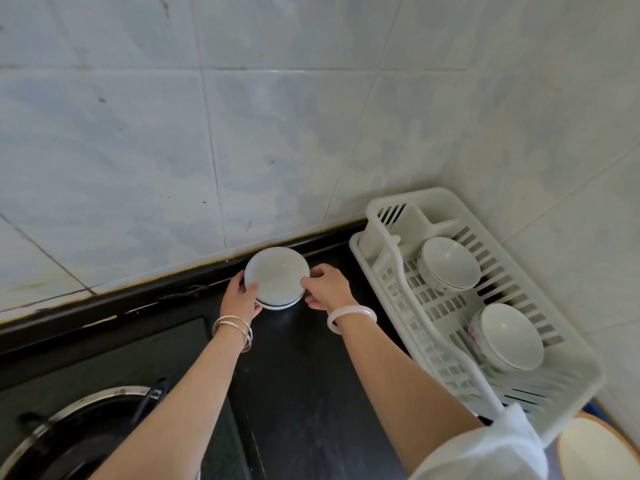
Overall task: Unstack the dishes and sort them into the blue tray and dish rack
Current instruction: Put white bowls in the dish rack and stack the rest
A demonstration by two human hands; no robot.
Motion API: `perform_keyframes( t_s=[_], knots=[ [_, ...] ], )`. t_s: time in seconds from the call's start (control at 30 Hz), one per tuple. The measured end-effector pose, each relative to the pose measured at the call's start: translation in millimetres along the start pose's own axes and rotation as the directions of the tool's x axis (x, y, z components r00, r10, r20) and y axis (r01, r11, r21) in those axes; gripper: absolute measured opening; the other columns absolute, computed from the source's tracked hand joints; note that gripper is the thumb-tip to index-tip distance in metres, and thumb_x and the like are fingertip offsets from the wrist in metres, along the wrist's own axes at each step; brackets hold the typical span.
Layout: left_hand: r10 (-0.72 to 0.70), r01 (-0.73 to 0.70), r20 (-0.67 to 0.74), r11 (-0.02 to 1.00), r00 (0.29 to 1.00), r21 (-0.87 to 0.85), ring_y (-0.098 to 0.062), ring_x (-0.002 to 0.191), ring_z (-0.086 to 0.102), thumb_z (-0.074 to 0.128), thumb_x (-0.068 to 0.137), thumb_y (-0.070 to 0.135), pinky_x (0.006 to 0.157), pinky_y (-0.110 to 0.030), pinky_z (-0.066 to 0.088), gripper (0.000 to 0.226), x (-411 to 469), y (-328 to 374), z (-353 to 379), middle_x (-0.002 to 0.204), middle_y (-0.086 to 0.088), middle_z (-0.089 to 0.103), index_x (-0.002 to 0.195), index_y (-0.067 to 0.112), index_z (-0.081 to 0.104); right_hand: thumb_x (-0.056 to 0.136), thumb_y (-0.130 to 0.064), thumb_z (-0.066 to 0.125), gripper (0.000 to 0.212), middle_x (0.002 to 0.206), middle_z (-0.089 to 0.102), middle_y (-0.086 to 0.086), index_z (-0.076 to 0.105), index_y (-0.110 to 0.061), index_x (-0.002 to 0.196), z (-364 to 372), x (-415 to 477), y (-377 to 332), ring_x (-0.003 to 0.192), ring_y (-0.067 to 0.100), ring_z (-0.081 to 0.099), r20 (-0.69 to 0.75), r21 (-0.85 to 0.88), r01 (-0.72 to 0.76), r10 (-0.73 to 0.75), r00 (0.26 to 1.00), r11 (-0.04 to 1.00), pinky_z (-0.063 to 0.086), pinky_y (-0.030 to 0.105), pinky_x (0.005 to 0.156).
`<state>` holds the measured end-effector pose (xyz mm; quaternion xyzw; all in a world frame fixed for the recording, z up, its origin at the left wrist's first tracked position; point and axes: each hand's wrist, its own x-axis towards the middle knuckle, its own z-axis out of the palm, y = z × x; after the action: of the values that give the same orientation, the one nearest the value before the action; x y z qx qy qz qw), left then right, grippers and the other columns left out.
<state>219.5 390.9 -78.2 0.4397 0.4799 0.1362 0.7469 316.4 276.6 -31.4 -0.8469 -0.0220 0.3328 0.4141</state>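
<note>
White stacked dishes (pixel 277 275) are clamped on both sides by the left grip (pixel 240 292) and right grip (pixel 327 287), on the dark desk (pixel 304 358) by the wall; their count cannot be told. 2 bowls (pixel 450 261) lie in the dish rack (pixel 408 199). Only a cut-off sliver of the blue tray (pixel 593 408) is seen.

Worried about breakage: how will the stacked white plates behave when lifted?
The plates look like glazed ceramic: likely rigid, slick, breakable. They sit loosely stacked, so one could slide off. The left hand and right hand on opposite rims should steady them.
</note>
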Motion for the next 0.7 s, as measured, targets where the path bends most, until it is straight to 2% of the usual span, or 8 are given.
perform_keyframes(
  t_s=[0.1, 0.17, 0.27, 0.4, 0.5, 0.63, 0.7],
  knots=[
    [-0.055, 0.056, 0.008, 0.998, 0.998, -0.036, -0.035, 0.124, 0.047, 0.047, 0.09, 0.003, 0.093, -0.043, 0.046, 0.047, 1.3, 4.0, 0.0, 0.14, -0.012, 0.046, 0.134, 0.019, 0.044, 0.089, -0.015, 0.056, 0.048, 0.122, 0.058, 0.009, 0.045, -0.021, 0.135, 0.7, -0.2, 0.5, 0.096, 0.022, 0.063, 0.135, 0.137, -0.089, 0.071, 0.988, 0.987, 0.058, 0.033, 0.075],
    [-0.076, 0.077, 0.016, 0.996, 0.997, -0.046, -0.035, 0.124, 0.047, 0.047, 0.09, 0.001, 0.093, -0.043, 0.046, 0.047, -0.6, 6.7, -0.5, 0.139, -0.011, 0.045, 0.133, 0.019, 0.045, 0.089, -0.007, 0.053, 0.048, 0.132, 0.054, 0.012, 0.047, -0.018, 0.135, 2.0, -1.3, 2.1, 0.107, 0.026, 0.061, 0.202, 0.263, -0.132, 0.079, 0.976, 0.956, 0.058, 0.036, 0.081],
    [-0.062, 0.063, 0.037, 0.998, 0.997, -0.01, -0.035, 0.123, 0.048, 0.05, 0.087, -0.002, 0.087, -0.042, 0.048, 0.049, -7.6, 10.2, 0.2, 0.138, -0.012, 0.047, 0.132, 0.019, 0.046, 0.087, 0.0, 0.053, 0.043, 0.129, 0.057, 0.013, 0.055, -0.015, 0.127, 1.3, -3.5, 5.8, 0.113, 0.029, 0.059, 0.16, 0.309, -0.107, 0.059, 0.985, 0.945, 0.058, 0.036, 0.08],
    [-0.026, 0.027, 0.091, 1.0, 0.996, -0.007, -0.035, 0.121, 0.05, 0.05, 0.087, -0.004, 0.083, -0.04, 0.049, 0.049, -24.3, 24.3, 14.2, 0.134, -0.012, 0.05, 0.13, 0.017, 0.047, 0.085, 0.001, 0.051, 0.042, 0.117, 0.063, 0.013, 0.058, -0.014, 0.124, -14.4, -13.5, 1.3, 0.102, 0.028, 0.064, 0.049, 0.361, -0.044, 0.028, 0.998, 0.932, 0.058, 0.03, 0.068],
    [0.04, -0.042, 0.176, 0.999, 0.984, 0.012, -0.034, 0.121, 0.049, 0.05, 0.086, -0.003, 0.081, -0.038, 0.049, 0.047, -44.4, 45.7, 38.1, 0.133, -0.012, 0.05, 0.129, 0.017, 0.047, 0.085, -0.003, 0.053, 0.042, 0.114, 0.064, 0.011, 0.057, -0.016, 0.125, -46.3, -28.3, -9.9, 0.099, 0.026, 0.066, -0.015, 0.417, 0.037, -0.033, 0.999, 0.908, 0.058, 0.026, 0.064],
    [0.11, -0.131, 0.321, 0.99, 0.941, 0.046, -0.026, 0.112, 0.051, 0.05, 0.087, -0.002, 0.065, -0.026, 0.05, 0.045, -78.5, 76.2, 81.3, 0.117, -0.004, 0.052, 0.129, 0.015, 0.046, 0.085, -0.007, 0.055, 0.042, 0.109, 0.064, 0.005, 0.055, -0.017, 0.126, -102.7, -52.3, -22.7, 0.091, 0.021, 0.068, -0.144, 0.418, 0.137, -0.083, 0.986, 0.898, 0.06, 0.027, 0.065],
    [0.112, -0.151, 0.393, 0.986, 0.913, 0.069, -0.024, 0.108, 0.052, 0.049, 0.088, -0.002, 0.064, -0.025, 0.05, 0.045, -93.9, 85.3, 104.8, 0.114, -0.004, 0.052, 0.13, 0.014, 0.045, 0.084, -0.008, 0.054, 0.042, 0.103, 0.065, 0.005, 0.056, -0.013, 0.125, -130.7, -62.9, -23.2, 0.082, 0.021, 0.07, -0.224, 0.403, 0.175, -0.089, 0.971, 0.898, 0.06, 0.026, 0.062]
  ],
)
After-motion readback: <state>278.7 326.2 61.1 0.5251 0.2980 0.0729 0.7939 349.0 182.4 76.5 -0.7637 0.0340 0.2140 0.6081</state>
